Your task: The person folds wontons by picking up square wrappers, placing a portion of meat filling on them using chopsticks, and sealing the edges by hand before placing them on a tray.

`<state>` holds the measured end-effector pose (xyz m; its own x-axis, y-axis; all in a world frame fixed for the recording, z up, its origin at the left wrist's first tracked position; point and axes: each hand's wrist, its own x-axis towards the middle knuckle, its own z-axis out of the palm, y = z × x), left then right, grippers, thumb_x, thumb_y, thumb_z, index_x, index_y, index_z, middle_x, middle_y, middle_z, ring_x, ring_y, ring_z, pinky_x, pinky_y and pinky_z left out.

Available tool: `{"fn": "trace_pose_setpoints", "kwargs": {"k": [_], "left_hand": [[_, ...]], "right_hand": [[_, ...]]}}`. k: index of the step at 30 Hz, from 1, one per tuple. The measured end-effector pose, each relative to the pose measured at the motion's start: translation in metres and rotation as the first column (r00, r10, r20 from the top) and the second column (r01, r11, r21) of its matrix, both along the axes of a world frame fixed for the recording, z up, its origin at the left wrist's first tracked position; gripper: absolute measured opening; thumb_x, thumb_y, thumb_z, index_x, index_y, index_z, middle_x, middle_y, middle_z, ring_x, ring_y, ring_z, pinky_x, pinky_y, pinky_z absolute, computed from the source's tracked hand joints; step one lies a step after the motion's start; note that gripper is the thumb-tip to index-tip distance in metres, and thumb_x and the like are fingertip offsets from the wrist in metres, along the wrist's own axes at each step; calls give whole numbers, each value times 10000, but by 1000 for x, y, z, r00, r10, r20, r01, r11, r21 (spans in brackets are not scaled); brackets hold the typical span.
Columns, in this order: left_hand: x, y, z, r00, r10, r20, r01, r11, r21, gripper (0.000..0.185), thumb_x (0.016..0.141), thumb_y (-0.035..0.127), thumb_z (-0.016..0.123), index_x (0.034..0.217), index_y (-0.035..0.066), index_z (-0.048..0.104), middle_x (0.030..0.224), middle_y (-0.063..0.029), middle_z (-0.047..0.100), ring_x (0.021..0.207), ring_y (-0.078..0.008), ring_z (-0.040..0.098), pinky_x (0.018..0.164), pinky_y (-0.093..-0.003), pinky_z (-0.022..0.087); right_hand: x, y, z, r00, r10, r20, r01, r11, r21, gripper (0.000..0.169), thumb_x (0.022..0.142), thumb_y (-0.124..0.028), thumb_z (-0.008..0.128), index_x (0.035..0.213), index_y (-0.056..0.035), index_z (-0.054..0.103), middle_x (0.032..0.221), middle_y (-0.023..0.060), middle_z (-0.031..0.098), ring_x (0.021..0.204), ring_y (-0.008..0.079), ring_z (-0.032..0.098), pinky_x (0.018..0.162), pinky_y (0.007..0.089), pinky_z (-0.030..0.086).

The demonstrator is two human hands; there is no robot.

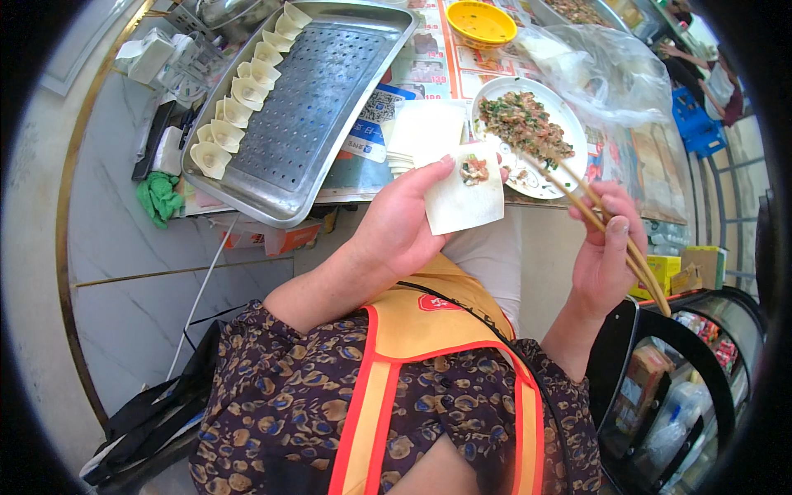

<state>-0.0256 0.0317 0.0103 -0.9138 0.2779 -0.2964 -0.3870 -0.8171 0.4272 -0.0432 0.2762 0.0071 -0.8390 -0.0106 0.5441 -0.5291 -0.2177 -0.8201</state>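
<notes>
A square dough wrapper (464,207) lies across the fingers of my left hand (402,223), its thumb on the near left edge. On the wrapper sits a small lump of meat filling (474,171). My right hand (609,241) grips a pair of wooden chopsticks (597,216), whose tips reach over the rim of a white plate (572,111). Minced meat with chopped greens (526,124) is heaped on that plate. Behind my left hand rests a stack of wrappers (428,127). Several folded wontons (235,111) stand in a row along the left side of a perforated metal tray (322,93).
A yellow bowl (481,23) and a clear plastic bag (606,74) sit at the back of the table. A green cloth (159,198) is at the left edge. To my right are a black chair (619,365) and yellow boxes (662,272). Another person (711,80) is far right.
</notes>
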Motion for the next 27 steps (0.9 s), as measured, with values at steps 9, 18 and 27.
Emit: {"fn": "trace_pose_setpoints", "kwargs": {"k": [9, 18, 27], "left_hand": [[8, 5, 22, 977, 19, -211, -21, 1000, -3, 471, 1109, 144, 330, 1569, 45, 355, 1492, -159, 507, 1364, -286, 531, 1169, -438, 413], [14, -2, 18, 986, 25, -165, -26, 1000, -6, 466, 1119, 196, 343, 1571, 85, 367, 1475, -127, 516, 1356, -246, 521, 1153, -424, 422], [13, -13, 15, 997, 60, -53, -57, 997, 43, 429, 1128, 262, 327, 1431, -9, 466, 1350, -155, 582, 1250, -255, 594, 1102, -441, 471]], "right_hand": [[-17, -40, 20, 958, -132, -254, 256, 791, 555, 124, 939, 1, 667, 1060, 17, 687, 1112, 137, 643, 1005, 234, 631, 884, 330, 509], [-16, -72, 18, 968, -50, -244, 187, 792, 581, 147, 821, 37, 760, 940, 10, 678, 1012, 125, 619, 928, 262, 610, 808, 353, 499], [-12, -88, 10, 880, 30, -475, 297, 744, 598, 288, 700, 56, 784, 969, -18, 715, 1026, 96, 640, 919, 280, 606, 797, 382, 498]]}}
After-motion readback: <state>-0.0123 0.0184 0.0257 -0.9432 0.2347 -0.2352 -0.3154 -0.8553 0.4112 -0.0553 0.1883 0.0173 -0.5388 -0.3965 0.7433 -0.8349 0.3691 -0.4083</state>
